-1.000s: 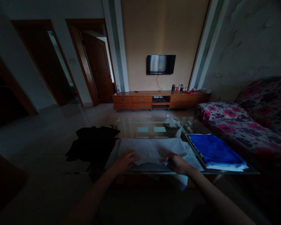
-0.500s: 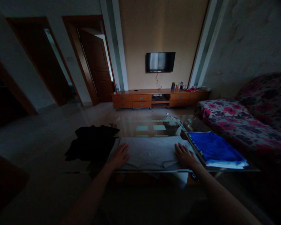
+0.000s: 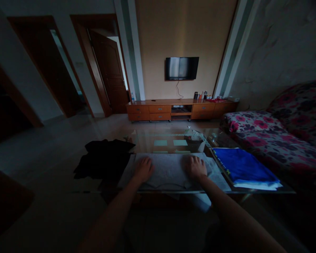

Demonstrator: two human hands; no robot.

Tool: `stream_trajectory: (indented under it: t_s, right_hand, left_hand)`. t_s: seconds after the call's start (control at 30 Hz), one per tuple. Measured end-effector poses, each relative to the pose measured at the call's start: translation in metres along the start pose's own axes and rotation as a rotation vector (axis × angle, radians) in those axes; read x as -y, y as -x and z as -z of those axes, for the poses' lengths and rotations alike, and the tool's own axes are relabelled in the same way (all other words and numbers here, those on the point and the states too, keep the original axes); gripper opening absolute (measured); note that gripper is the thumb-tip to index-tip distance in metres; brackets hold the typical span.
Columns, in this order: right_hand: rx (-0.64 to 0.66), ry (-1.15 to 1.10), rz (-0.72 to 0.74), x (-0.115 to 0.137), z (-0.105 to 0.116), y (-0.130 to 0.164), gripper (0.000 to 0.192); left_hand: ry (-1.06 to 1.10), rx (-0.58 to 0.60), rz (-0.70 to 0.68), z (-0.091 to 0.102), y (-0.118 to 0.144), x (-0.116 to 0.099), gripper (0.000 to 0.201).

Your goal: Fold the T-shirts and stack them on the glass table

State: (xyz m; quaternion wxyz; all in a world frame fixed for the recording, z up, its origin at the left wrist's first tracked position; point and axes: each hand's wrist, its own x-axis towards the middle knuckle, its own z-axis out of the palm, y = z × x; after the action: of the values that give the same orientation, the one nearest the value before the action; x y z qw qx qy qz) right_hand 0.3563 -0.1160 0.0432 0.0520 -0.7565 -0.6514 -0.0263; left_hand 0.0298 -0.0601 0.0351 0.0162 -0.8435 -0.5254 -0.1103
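We have the grey cloth (image 3: pixel 170 172) spread flat on the glass worktop (image 3: pixel 144 143), with our left hand (image 3: pixel 144 169) over its left part and our right hand (image 3: pixel 197 168) over its right, the fingers of both bent, though we cannot tell whether they pinch any fabric. Left of the grey cloth we see a black garment (image 3: pixel 102 160), right of it a blue cloth (image 3: pixel 244 168), and well beyond it a wooden cabinet (image 3: pixel 160 109).

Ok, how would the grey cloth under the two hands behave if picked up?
Probably floppy: the grey cloth lies limp and flat over the glass table. It's likely light for its spread, showing little thickness. Lifted by one edge, it may sag, since nothing stiff shows.
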Motion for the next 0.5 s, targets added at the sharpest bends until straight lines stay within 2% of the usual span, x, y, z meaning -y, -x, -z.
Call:
stream_trajectory:
  t_s: [0.1, 0.23, 0.37, 0.5]
  right_hand:
    - [0.003, -0.078, 0.175, 0.044, -0.005, -0.011, 0.063]
    - [0.012, -0.137, 0.258, 0.082, -0.017, -0.031, 0.071]
    - [-0.027, -0.129, 0.282, 0.090, -0.029, -0.048, 0.073]
    - [0.073, -0.144, 0.286, 0.087, -0.042, -0.055, 0.075]
  left_hand:
    - [0.068, 0.004, -0.100, -0.005, -0.024, -0.028, 0.050]
    - [0.113, -0.018, -0.161, -0.017, -0.052, -0.048, 0.054]
    - [0.127, 0.011, -0.140, -0.028, -0.064, -0.049, 0.059]
    - [0.128, 0.064, -0.121, -0.035, -0.062, -0.041, 0.063]
